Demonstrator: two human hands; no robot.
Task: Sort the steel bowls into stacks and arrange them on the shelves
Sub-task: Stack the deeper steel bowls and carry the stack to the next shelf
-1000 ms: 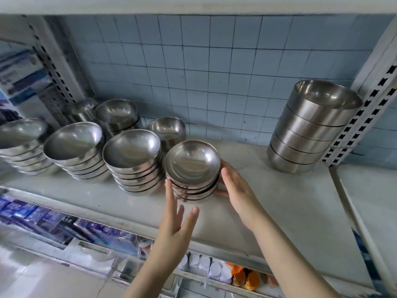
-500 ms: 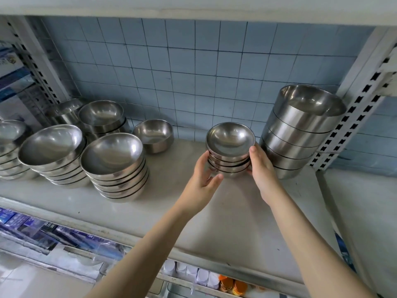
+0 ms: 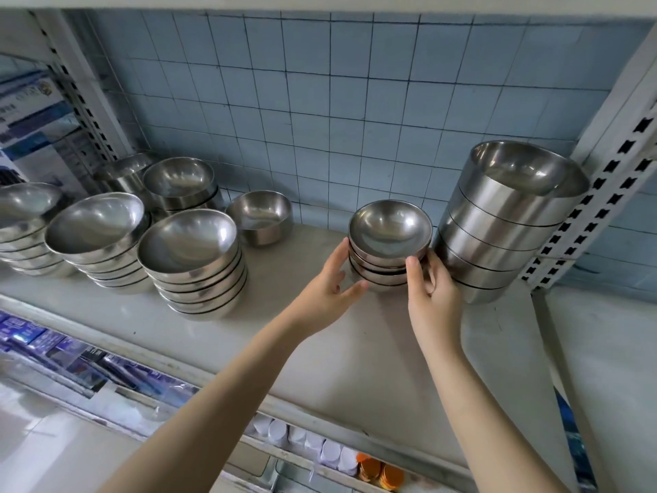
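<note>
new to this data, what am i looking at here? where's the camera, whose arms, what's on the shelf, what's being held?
There is no robot. A person works with bare hands, and the single wide-angle camera sits on their head, looking forward and down, so the arms entering from below are their own.

The surface is a pale shelf against a blue tiled wall. The left hand and right hand flank a small stack of shallow steel bowls, one on each side, the right hand's fingers touching it. It seems to rest on the shelf, though I cannot tell for sure.

Immediately right of it stands a taller stack of large bowls. To the left are several stacks of wide bowls, and one single bowl near the wall. A lower shelf holds packaged goods, too small to identify.
</note>
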